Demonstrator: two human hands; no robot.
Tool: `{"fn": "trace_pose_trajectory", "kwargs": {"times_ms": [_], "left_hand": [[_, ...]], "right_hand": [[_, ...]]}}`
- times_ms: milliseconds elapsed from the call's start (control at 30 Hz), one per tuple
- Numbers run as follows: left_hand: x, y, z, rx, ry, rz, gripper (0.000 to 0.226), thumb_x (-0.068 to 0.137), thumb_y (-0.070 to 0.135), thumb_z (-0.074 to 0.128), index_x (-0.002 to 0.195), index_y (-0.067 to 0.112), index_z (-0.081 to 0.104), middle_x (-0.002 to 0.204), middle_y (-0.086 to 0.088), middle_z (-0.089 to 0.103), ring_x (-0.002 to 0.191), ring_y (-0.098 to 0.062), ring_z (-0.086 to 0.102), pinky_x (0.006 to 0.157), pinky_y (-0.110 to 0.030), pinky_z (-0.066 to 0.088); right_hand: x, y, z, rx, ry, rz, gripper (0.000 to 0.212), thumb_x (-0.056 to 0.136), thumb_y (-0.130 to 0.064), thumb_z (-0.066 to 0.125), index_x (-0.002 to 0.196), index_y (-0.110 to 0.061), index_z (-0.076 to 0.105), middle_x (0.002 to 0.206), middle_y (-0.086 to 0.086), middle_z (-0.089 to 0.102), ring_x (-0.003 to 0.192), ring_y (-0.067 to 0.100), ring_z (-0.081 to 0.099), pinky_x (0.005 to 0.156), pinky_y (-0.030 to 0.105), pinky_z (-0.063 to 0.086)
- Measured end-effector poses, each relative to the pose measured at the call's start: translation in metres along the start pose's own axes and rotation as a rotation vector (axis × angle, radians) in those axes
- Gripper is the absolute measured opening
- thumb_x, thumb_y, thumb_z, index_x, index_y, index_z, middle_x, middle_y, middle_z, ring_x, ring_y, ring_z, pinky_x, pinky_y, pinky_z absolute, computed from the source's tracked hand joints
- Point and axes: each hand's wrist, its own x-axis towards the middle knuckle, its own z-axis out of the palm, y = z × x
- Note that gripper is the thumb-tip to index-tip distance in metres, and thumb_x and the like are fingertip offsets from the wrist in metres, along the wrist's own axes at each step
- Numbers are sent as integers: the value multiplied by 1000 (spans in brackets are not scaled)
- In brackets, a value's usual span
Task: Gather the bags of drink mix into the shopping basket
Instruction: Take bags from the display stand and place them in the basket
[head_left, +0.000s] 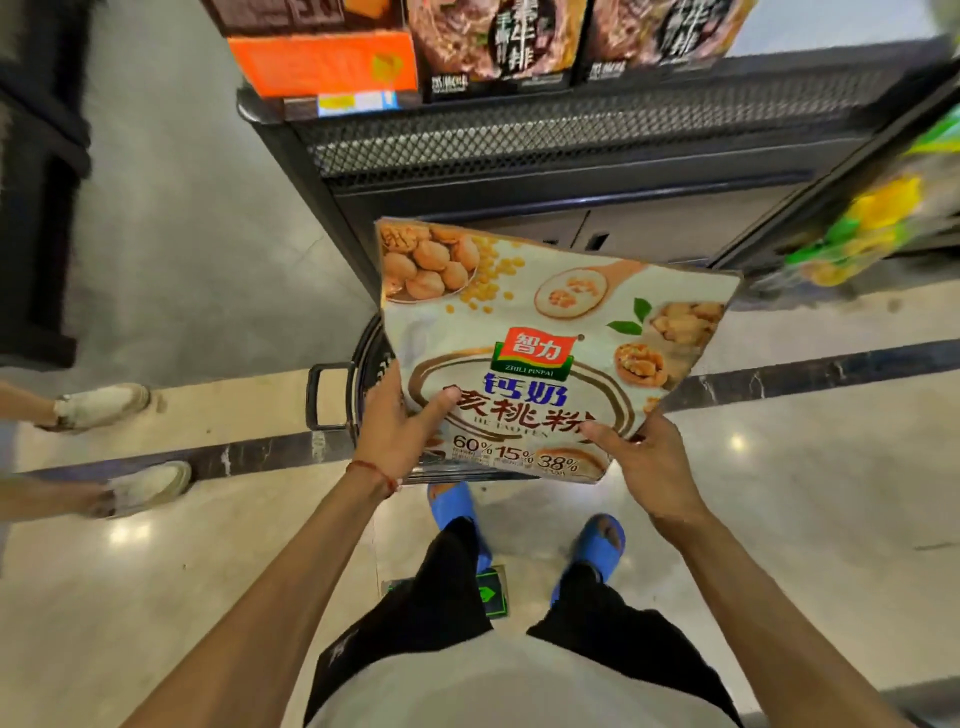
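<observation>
White shirt (493, 686) lowest in view, both forearms stretched forward from it. Left grip (400, 431) closed on the lower left edge of the bag of drink mix (545, 332), thumb on the printed front, fingers behind. Right grip (644, 462) pinching the lower right edge in the same way. Bag held tilted, front to the camera, over the shopping basket (363, 364); only the left rim and handle of the basket showing, on the floor (182, 234). Just beyond the far edge of the bag, a dark shelf unit (545, 145). Open floor at left as far as another person's pale shoes (104, 405), and open floor at right too.
</observation>
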Motion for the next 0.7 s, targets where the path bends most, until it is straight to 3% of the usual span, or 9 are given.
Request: {"fn": "trace_pose_trajectory", "kwargs": {"times_ms": [67, 267, 400, 467, 567, 700], "left_hand": [[-9, 16, 19, -26, 7, 22, 50, 90, 29, 74, 135, 27, 52, 109, 13, 73, 98, 0, 70, 72, -18, 57], [-34, 68, 88, -66, 14, 99, 54, 92, 26, 72, 139, 21, 47, 117, 3, 70, 99, -5, 71, 67, -21, 59], [-45, 105, 136, -80, 44, 163, 53, 91, 29, 72, 136, 26, 43, 121, 6, 67, 107, -11, 69, 81, -30, 61], [-45, 123, 155, -71, 41, 184, 55, 89, 35, 72, 136, 31, 42, 120, 13, 66, 108, -9, 68, 81, -26, 60], [-38, 153, 178, -61, 30, 213, 63, 86, 44, 75, 137, 31, 42, 120, 13, 67, 107, -8, 69, 88, -39, 61], [-19, 198, 202, -80, -32, 283, 73, 82, 32, 81, 142, 29, 41, 124, 7, 68, 109, -9, 69, 89, -43, 60]], "right_hand": [[-1, -10, -23, 4, -21, -49, 35, 92, -3, 74, 123, -16, 68, 105, -17, 78, 98, 3, 75, 76, 13, 57], [-2, -33, -113, 84, -45, -90, 30, 93, -4, 73, 120, -17, 69, 105, -10, 80, 96, 10, 77, 71, 20, 60], [2, -48, -173, 94, -30, -107, 25, 91, -9, 76, 114, -17, 73, 103, -5, 81, 94, 15, 78, 71, 27, 64], [6, -59, -199, 80, -15, -117, 25, 90, -14, 78, 115, -16, 74, 104, -1, 81, 93, 19, 79, 71, 35, 65], [19, -80, -232, 96, 8, -155, 24, 89, -13, 78, 113, -13, 74, 99, -2, 82, 89, 18, 79, 65, 30, 64], [44, -113, -266, 121, 28, -203, 22, 90, -9, 77, 111, -12, 74, 99, -2, 82, 88, 17, 79, 66, 27, 63]]}}
